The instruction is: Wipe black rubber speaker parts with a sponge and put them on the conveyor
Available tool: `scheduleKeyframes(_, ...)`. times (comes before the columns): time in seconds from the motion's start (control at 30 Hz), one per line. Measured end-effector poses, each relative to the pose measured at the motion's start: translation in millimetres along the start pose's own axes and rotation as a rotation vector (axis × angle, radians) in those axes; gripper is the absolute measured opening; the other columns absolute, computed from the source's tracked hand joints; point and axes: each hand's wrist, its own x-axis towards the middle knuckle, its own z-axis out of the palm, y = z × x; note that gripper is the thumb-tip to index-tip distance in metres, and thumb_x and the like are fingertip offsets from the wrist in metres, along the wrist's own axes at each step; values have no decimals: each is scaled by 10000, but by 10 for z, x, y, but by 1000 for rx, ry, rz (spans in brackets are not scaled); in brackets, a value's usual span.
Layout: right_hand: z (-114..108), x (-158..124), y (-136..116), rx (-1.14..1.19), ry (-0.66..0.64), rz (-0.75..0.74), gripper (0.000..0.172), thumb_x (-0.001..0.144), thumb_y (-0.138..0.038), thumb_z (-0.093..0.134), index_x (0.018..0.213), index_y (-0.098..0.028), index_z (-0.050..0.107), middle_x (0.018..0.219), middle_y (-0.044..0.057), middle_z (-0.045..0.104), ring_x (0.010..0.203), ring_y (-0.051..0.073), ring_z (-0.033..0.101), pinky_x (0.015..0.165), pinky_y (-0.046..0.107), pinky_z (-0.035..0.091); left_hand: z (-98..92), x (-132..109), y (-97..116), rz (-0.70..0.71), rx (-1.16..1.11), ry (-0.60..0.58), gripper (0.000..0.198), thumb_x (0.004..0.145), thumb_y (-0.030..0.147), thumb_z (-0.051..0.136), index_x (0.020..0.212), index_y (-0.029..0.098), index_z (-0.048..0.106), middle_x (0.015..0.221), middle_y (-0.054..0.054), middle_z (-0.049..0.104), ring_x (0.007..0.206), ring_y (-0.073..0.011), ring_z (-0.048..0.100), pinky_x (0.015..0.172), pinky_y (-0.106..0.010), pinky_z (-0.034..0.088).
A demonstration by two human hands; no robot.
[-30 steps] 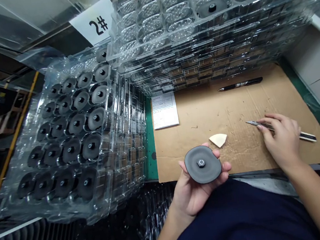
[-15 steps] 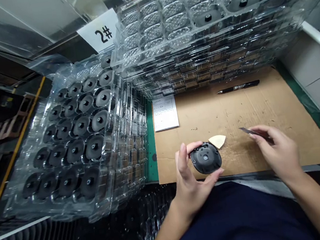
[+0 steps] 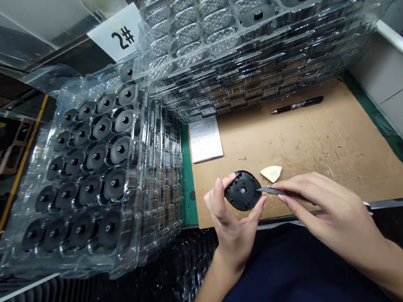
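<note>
My left hand [image 3: 229, 219] grips a round black disc part [image 3: 243, 191] by its rim, holding it upright over the near edge of the cardboard sheet [image 3: 319, 140]. My right hand [image 3: 324, 209] is closed on a slim craft knife [image 3: 277, 191], and the blade tip touches the disc's right edge. A small cream wedge-shaped piece [image 3: 271, 173] lies on the cardboard just behind the disc.
A clear plastic tray [image 3: 88, 166] filled with several black discs sits at the left on a stack. A taller stack of clear trays [image 3: 256, 30] stands behind. A black pen [image 3: 296, 105] and a paper slip [image 3: 205, 138] lie on the cardboard. A "2#" sign [image 3: 119, 33] stands at the back.
My left hand turned the disc over and tilted it upright. My right hand lifted the knife from the cardboard and brought its tip left to the disc's edge.
</note>
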Motion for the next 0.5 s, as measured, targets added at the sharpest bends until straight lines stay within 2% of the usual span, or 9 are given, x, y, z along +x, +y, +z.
scheduleKeyframes(0.17,-2,0,-17,-22,-3,-9,211,841,-169,582,1044,-218,610,947,2,642,888,112,571,809,251,452,-2,-12,-36,52,65,25,1103,569,86,798,1424,226,115,1171,-143,515,1042,-260,546,914,-490,469)
scheduleKeyframes(0.5,0,2,-26,-38,-5,-4,210,842,-170,579,1046,-209,611,943,10,642,887,118,572,822,256,450,0,-13,-38,54,75,24,1100,565,85,801,1423,218,126,1164,-147,517,1039,-262,550,907,-487,477)
